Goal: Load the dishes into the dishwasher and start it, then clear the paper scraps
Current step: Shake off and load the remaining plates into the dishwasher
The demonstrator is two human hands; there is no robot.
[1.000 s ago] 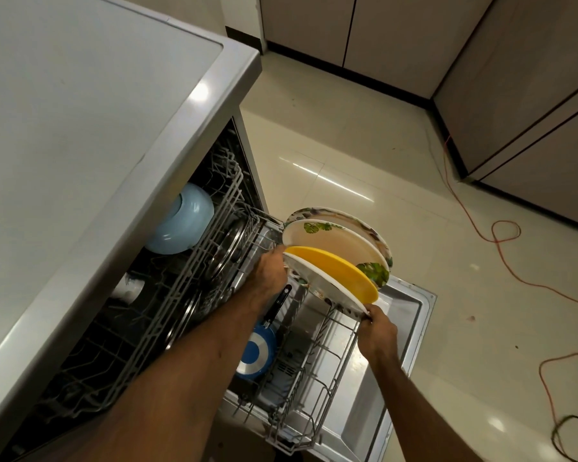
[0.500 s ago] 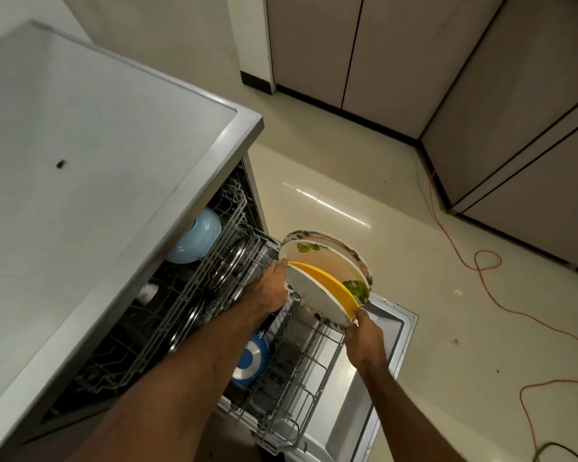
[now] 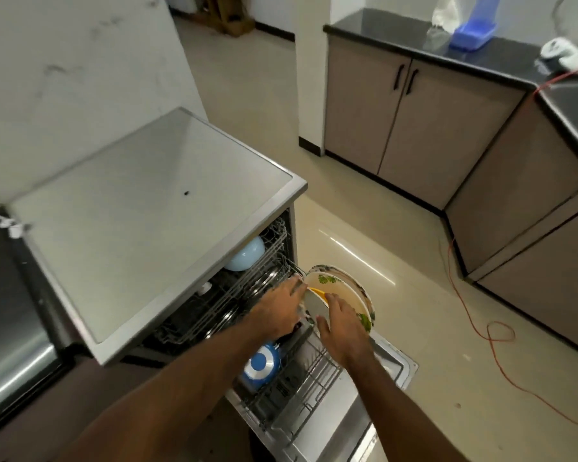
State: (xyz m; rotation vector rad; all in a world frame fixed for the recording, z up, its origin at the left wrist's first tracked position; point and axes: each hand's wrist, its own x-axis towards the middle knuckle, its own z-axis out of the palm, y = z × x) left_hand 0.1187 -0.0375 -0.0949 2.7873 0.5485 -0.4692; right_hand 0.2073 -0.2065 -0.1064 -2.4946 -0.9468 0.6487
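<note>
Head view: you're mid-load here. The plates (image 3: 342, 291) are standing on edge at the far end of the lower rack (image 3: 314, 373), out over the open door (image 3: 392, 363). Your left hand (image 3: 281, 306) pinches their left rim and your right hand (image 3: 342, 328) curls over the front one. Next move, I reckon, is to seat them between the tines and let go. The blue pan (image 3: 262, 363) sits close by, so mind it. The paper scraps (image 3: 10, 226) wait on the counter at far left, and an orange cable (image 3: 474, 311) trails across the floor.
</note>
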